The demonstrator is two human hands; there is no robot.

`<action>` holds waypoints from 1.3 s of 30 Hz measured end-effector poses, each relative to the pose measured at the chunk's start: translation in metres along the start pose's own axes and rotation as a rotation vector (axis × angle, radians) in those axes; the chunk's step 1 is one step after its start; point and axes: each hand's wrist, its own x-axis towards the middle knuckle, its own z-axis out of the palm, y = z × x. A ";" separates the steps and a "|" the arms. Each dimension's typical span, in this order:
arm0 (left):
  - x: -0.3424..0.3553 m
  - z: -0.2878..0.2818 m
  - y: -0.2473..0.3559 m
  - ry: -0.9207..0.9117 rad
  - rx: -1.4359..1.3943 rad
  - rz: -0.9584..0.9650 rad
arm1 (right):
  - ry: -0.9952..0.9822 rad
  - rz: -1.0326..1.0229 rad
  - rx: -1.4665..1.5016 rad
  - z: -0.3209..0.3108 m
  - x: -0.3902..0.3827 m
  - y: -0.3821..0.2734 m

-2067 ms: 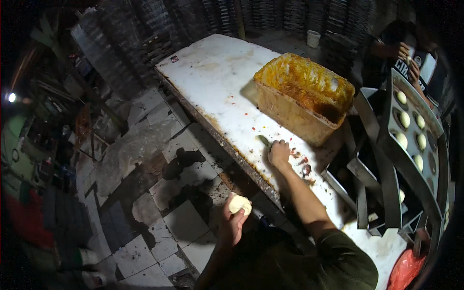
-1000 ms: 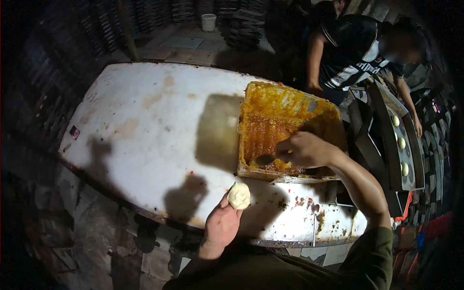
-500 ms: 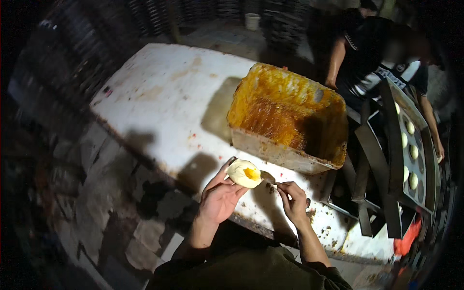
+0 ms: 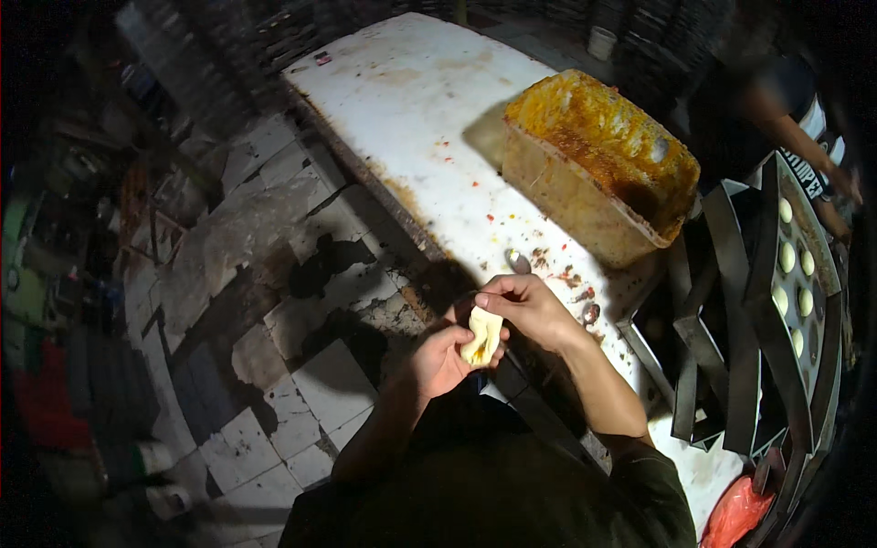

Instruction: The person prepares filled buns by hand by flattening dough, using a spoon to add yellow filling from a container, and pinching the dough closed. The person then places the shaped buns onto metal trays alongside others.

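Observation:
A pale dough piece (image 4: 482, 340) with yellow filling showing near its lower part is cradled in my left hand (image 4: 438, 361). My right hand (image 4: 521, 301) grips its upper edge between thumb and fingers, just off the front edge of the white table (image 4: 393, 91). A metal spoon (image 4: 519, 262) lies on the table above my hands, and another metal utensil (image 4: 591, 313) lies further right among crumbs. Behind them stands a large plastic tub (image 4: 580, 215), coated inside with orange-yellow paste.
Stacked metal trays (image 4: 735, 310) fill the right side, the top one holding several dough balls (image 4: 787, 258). A red plastic bag (image 4: 736, 511) lies at lower right. Another person (image 4: 786, 128) bends behind the trays. A white bucket (image 4: 601, 44) stands on the tiled floor (image 4: 274, 438).
My right hand has let go of the spoon, now lying on the table, and has joined my left hand on the dough, which is folded over the filling. The view has swung round.

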 end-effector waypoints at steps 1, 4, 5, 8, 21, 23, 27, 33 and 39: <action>-0.012 0.007 -0.007 0.314 0.043 0.095 | 0.099 -0.141 -0.267 0.016 -0.009 -0.001; -0.048 0.027 -0.023 0.548 -0.048 0.388 | 0.072 -0.867 -0.859 0.064 -0.049 0.013; -0.060 0.034 -0.032 0.555 -0.053 0.417 | 0.060 -0.818 -1.008 0.080 -0.065 0.021; -0.098 0.052 -0.067 0.544 0.049 0.386 | 0.072 -0.728 -1.215 0.104 -0.112 0.036; -0.158 0.112 -0.246 0.496 0.237 0.305 | 0.459 -0.460 -1.145 0.158 -0.330 0.103; -0.155 0.130 -0.274 0.515 0.196 0.171 | 0.525 -0.526 -1.141 0.144 -0.365 0.111; -0.142 0.178 -0.336 0.089 0.421 0.062 | 0.669 -0.447 -0.776 0.106 -0.448 0.124; -0.084 0.247 -0.475 0.030 0.309 -0.026 | 1.167 -0.660 -0.854 0.060 -0.590 0.167; -0.042 0.293 -0.585 0.040 0.247 -0.344 | 1.347 -0.583 -0.936 0.006 -0.707 0.201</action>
